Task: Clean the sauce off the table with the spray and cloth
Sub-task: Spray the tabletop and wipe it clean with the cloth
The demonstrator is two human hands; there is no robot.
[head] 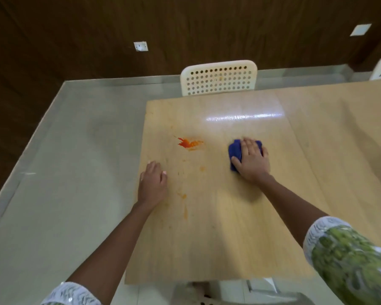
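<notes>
The sauce (pixel 189 143) is an orange-red smear on the pale wooden table (pixel 240 227), lying toward the table's ten o'clock, with fainter orange flecks and a thin streak trailing from it toward six o'clock, the nearest of them just beside the left hand. The blue cloth (pixel 235 150) sits at the smear's three o'clock, near it but clearly apart, bunched under the right hand (pixel 252 161), whose fingers lie spread and fairly flat over the top while the thumb hooks round the cloth's near edge at seven o'clock; it reads as pressing more than pinching. The left hand (pixel 152 183) rests on the table at the smear's seven o'clock, close to the left edge, fingers loosely together and holding nothing, so it looks like a brace. No spray bottle is in view, and whether the smear has been wetted cannot be told. The step appears to be the wipe itself, barely begun on the main blob. To do it well, I would carry the cloth toward nine o'clock, land it just past the smear and draw inward so the sauce gathers instead of spreading, keep the palm flat for even pressure, refold to a clean face, then follow the trail down toward six o'clock. A white perforated chair (pixel 218 79) stands at the table's twelve o'clock.
</notes>
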